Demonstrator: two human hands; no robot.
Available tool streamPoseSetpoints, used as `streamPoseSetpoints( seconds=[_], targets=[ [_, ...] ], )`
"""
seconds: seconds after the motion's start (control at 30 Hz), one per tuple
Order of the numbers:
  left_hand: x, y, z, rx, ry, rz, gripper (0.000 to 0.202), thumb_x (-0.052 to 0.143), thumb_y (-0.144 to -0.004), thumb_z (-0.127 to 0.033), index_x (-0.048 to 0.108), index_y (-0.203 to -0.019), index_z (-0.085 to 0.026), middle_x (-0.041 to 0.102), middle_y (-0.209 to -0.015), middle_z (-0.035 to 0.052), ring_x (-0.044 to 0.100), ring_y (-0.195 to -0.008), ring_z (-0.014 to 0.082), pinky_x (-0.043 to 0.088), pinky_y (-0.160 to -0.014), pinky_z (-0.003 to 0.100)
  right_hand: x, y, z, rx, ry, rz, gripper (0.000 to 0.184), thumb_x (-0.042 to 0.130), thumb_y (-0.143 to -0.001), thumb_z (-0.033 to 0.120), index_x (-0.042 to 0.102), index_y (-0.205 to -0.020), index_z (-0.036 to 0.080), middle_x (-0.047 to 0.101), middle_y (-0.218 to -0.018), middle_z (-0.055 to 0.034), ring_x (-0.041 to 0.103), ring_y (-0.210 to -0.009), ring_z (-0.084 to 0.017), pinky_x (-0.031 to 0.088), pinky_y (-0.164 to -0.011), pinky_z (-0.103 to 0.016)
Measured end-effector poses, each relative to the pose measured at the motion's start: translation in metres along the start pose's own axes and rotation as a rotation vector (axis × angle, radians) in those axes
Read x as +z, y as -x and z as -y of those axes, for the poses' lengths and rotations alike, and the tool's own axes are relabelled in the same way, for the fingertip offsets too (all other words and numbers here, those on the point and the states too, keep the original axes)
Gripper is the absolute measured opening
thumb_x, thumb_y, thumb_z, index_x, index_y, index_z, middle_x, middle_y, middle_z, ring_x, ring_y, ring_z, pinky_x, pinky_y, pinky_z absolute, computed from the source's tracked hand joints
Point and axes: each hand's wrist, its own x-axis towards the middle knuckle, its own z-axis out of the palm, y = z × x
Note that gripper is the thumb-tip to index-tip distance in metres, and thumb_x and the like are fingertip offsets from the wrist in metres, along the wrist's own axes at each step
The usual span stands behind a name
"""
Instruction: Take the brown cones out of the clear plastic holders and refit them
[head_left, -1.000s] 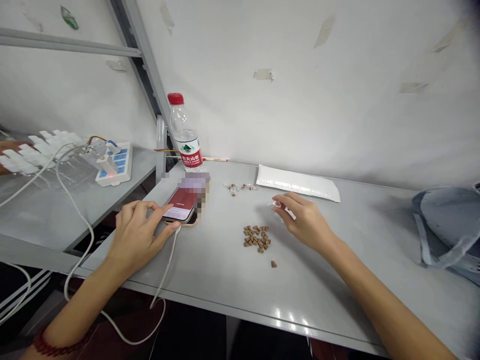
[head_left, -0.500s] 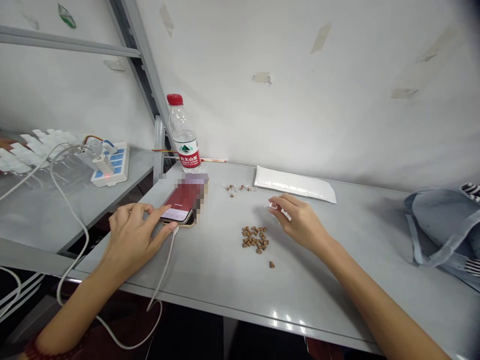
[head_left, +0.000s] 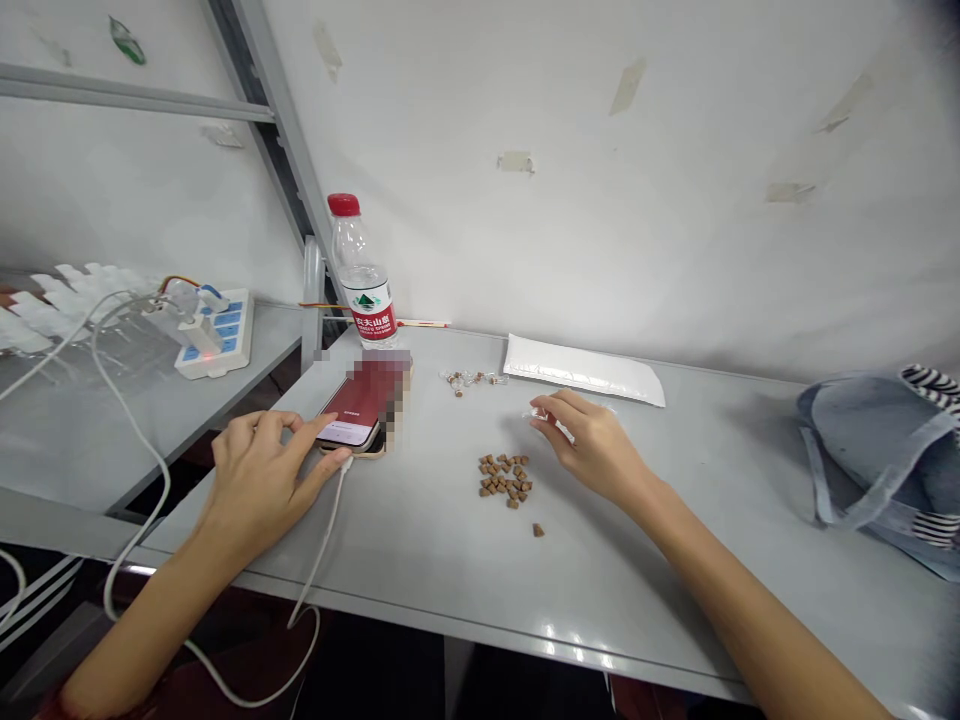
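My left hand (head_left: 262,465) rests on the table at a phone (head_left: 351,410). Its index fingertip touches the phone's left edge, and the thumb lies near the lower edge by the plugged-in white cable (head_left: 330,510); these fingers are apart. The phone screen is dark red with a pale band, partly blurred out. Farther right, my right hand (head_left: 589,435) pinches a small clear plastic wrapper (head_left: 535,412) between thumb and fingertips. Just left of and below that hand lies a loose group of brown pellets (head_left: 504,485), with one stray pellet (head_left: 538,530) nearer me.
Small clear packets with brown bits (head_left: 474,379) lie beyond the pellets. A white padded pouch (head_left: 585,370) is by the wall. A water bottle (head_left: 373,310) stands behind the phone. At left is a power strip (head_left: 225,335); at right, a blue-grey bag (head_left: 870,450).
The view has shifted slightly, so most things appear a little farther left. Both hands keep nearly the same positions, the right one still pinching the plastic.
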Motion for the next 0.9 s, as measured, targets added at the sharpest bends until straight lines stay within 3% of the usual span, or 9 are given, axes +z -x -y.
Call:
streamPoseSetpoints(
  seconds=[0.23,0.47,0.67,0.73,0.8,0.83,0.9],
  targets=[
    [0.002,0.000,0.001,0.008,-0.015,-0.011,0.049,0.037,-0.090,-0.050,0.059,-0.123,-0.020,0.053,-0.110,0.0206,0.044,-0.102,0.0428,0.039,-0.077,0.055,0.000,0.000,0.001,-0.021,0.027,-0.019,0.018,0.047,-0.092,0.017,0.062,-0.101,0.014,0.066,-0.088,-0.0084,0.060,-0.063,-0.016,0.045,-0.055,-0.029],
    [0.000,-0.001,-0.003,-0.105,0.131,-0.048,0.063,0.034,-0.088,-0.055,0.040,-0.134,-0.012,0.056,-0.102,0.0176,0.044,-0.101,0.0402,0.038,-0.083,0.056,-0.002,0.000,0.000,-0.036,0.017,-0.046,0.017,0.047,-0.092,0.017,0.061,-0.101,0.014,0.066,-0.088,-0.0090,0.060,-0.064,-0.016,0.046,-0.057,-0.029],
    [-0.005,-0.002,-0.002,-0.103,0.139,-0.035,0.052,0.039,-0.088,-0.051,0.039,-0.130,-0.020,0.056,-0.099,0.0136,0.044,-0.101,0.0383,0.039,-0.082,0.053,-0.004,0.000,0.002,-0.024,0.026,-0.026,0.019,0.044,-0.093,0.018,0.061,-0.101,0.015,0.066,-0.090,-0.0101,0.060,-0.066,-0.017,0.048,-0.061,-0.031],
    [-0.006,-0.001,-0.001,-0.087,0.136,-0.075,0.046,0.042,-0.086,-0.051,0.045,-0.121,-0.021,0.057,-0.094,0.0110,0.046,-0.098,0.0365,0.041,-0.078,0.050,-0.004,0.000,0.002,-0.018,0.024,-0.020,0.020,0.044,-0.093,0.019,0.061,-0.101,0.016,0.067,-0.090,-0.0100,0.060,-0.067,-0.018,0.048,-0.061,-0.031],
    [-0.006,0.004,0.001,-0.082,0.164,-0.153,0.028,0.045,-0.086,-0.046,0.054,-0.097,-0.022,0.056,-0.079,0.0060,0.051,-0.085,0.0291,0.044,-0.070,0.042,-0.005,0.000,0.003,-0.015,0.027,-0.021,0.020,0.044,-0.093,0.020,0.061,-0.101,0.016,0.067,-0.090,-0.0097,0.060,-0.066,-0.017,0.047,-0.061,-0.031],
    [-0.006,0.008,0.002,-0.094,0.177,-0.219,0.022,0.046,-0.086,-0.043,0.053,-0.080,-0.022,0.052,-0.068,0.0030,0.050,-0.073,0.0236,0.042,-0.064,0.036,-0.005,0.000,0.003,-0.015,0.028,-0.023,0.020,0.044,-0.093,0.020,0.061,-0.101,0.016,0.067,-0.090,-0.0096,0.060,-0.066,-0.017,0.047,-0.060,-0.030],
    [-0.009,0.017,0.002,-0.094,0.205,-0.285,0.034,0.046,-0.087,-0.033,0.038,-0.056,-0.021,0.038,-0.050,-0.0016,0.039,-0.051,0.0148,0.034,-0.051,0.029,-0.006,0.000,0.003,-0.014,0.029,-0.023,0.020,0.044,-0.093,0.020,0.061,-0.101,0.016,0.066,-0.090,-0.0098,0.060,-0.066,-0.017,0.047,-0.059,-0.030]
  ],
)
